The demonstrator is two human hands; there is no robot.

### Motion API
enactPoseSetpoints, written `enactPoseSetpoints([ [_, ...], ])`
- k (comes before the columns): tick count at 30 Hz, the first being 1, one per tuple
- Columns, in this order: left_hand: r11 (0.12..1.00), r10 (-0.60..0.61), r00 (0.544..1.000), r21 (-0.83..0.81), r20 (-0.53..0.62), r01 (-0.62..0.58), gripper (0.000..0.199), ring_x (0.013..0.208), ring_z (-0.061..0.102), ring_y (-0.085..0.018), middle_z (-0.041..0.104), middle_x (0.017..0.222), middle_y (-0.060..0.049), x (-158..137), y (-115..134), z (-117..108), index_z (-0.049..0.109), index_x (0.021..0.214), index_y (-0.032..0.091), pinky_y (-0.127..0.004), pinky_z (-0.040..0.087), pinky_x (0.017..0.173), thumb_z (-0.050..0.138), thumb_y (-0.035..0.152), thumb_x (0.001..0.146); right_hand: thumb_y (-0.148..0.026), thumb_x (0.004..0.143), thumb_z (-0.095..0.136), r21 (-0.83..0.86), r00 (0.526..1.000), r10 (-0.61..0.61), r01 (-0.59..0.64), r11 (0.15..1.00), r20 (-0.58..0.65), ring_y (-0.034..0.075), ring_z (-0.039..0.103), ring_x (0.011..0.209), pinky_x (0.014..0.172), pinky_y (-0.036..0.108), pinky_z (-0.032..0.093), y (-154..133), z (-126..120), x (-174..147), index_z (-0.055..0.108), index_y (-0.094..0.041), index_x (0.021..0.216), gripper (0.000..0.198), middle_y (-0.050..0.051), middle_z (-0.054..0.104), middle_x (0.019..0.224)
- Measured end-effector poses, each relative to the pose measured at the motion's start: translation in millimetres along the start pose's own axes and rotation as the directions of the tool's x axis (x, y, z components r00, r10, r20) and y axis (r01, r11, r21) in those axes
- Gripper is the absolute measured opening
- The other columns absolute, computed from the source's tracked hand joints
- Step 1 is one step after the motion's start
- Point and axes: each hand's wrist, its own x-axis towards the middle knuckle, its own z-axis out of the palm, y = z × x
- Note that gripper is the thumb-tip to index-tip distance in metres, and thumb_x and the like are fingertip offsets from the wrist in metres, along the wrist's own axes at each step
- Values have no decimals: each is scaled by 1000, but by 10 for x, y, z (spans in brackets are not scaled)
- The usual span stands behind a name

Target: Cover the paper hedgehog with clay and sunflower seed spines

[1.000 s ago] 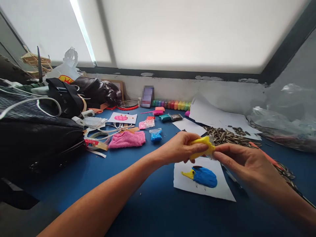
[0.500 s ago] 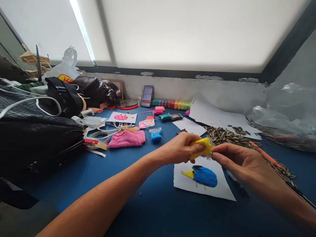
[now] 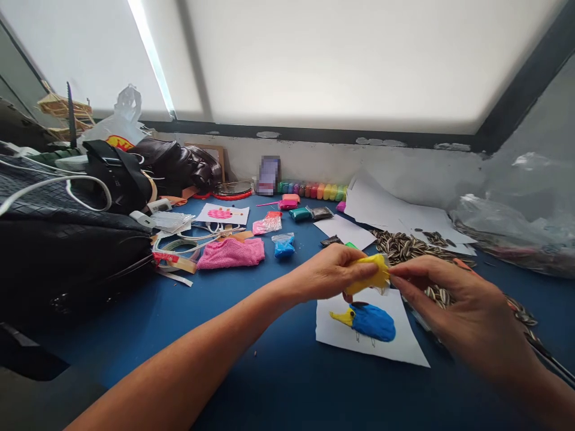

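Note:
My left hand grips a lump of yellow modelling clay in a clear plastic wrapper, thumb across its top. At the clay's right end, the thumb and forefinger of my right hand are pinched together; whether they hold clay or the wrapper's edge is too small to make out. Below both hands lies a white sheet of paper. On it is a bird figure with a blue clay body, a yellow head and beak, and thin drawn legs.
Striped sunflower seeds are heaped behind my right hand, near white paper sheets. A blue clay packet and a pink cloth lie left of centre. Coloured clay packs line the wall. A black bag stands at left.
My right hand has shifted slightly and still pinches at the clay's end. The yellow clay has turned a little in my left hand, with the thumb now further across it.

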Motion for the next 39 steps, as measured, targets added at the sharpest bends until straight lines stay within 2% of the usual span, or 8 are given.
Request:
enactPoseSetpoints([
  [6, 998, 43, 999, 42, 10, -43, 44, 60, 53, -8, 59, 79, -4, 16, -44, -14, 66, 95, 9, -19, 43, 51, 46, 49, 96, -38, 87, 62, -28, 999, -43, 43, 999, -12, 22, 71, 85, 71, 32, 58, 32, 9, -6, 77, -30, 91, 18, 1, 77, 95],
  [8, 998, 41, 999, 44, 24, -42, 43, 61, 53, -9, 60, 80, -5, 14, -31, 1, 65, 93, 10, -19, 44, 51, 45, 47, 96, -40, 86, 63, -17, 1000, -1, 1, 1000, -4, 22, 72, 81, 72, 33, 59, 31, 6, -2, 78, -30, 91, 19, 1, 78, 92],
  [11, 998, 35, 999, 50, -7, -35, 40, 60, 50, -9, 57, 76, -2, 3, -7, 24, 62, 89, 12, -19, 42, 48, 45, 47, 96, -44, 83, 66, 52, 991, 131, -132, 990, 37, 21, 72, 73, 72, 35, 60, 26, -10, 6, 79, -30, 92, 21, 1, 78, 83],
  [14, 998, 13, 1000, 64, -27, -11, 38, 58, 46, -8, 53, 71, 1, -11, 13, 35, 62, 87, 13, -18, 37, 47, 48, 47, 95, -47, 80, 69, 144, 971, 222, -233, 962, 88, 22, 73, 76, 71, 33, 61, 38, -27, 10, 80, -30, 90, 22, 1, 78, 82],
  [21, 997, -21, 999, 67, -50, 25, 27, 65, 55, -9, 60, 75, -3, 13, 18, 48, 63, 90, 10, -20, 41, 57, 48, 30, 97, -49, 77, 73, 251, 947, 272, -309, 917, 170, 22, 73, 84, 74, 30, 61, 104, 13, -11, 80, -28, 92, 26, 2, 78, 87],
  [31, 998, -20, 995, 53, -96, 26, 15, 62, 55, -8, 59, 70, -1, 21, 0, 90, 64, 82, 10, -18, 40, 54, 53, 18, 90, -58, 74, 72, 179, 938, 298, -329, 927, 180, 22, 71, 69, 52, 26, 53, 37, 48, -41, 77, -23, 90, 38, 3, 72, 72],
  [35, 999, -15, 994, 37, -106, 19, 17, 60, 53, -8, 60, 70, 0, 17, -18, 97, 64, 82, 11, -19, 40, 53, 58, 25, 89, -61, 72, 71, 143, 927, 328, -355, 924, 184, 23, 71, 70, 49, 26, 51, 18, 34, -30, 76, -22, 87, 41, 4, 72, 70],
  [39, 997, 24, 993, 71, -119, -15, 26, 56, 48, -7, 56, 65, 2, 7, -18, 99, 62, 78, 12, -19, 36, 51, 57, 33, 92, -61, 72, 71, 185, 919, 332, -372, 910, 213, 22, 71, 69, 54, 27, 54, 2, 15, 3, 75, -22, 84, 41, 5, 75, 75],
])
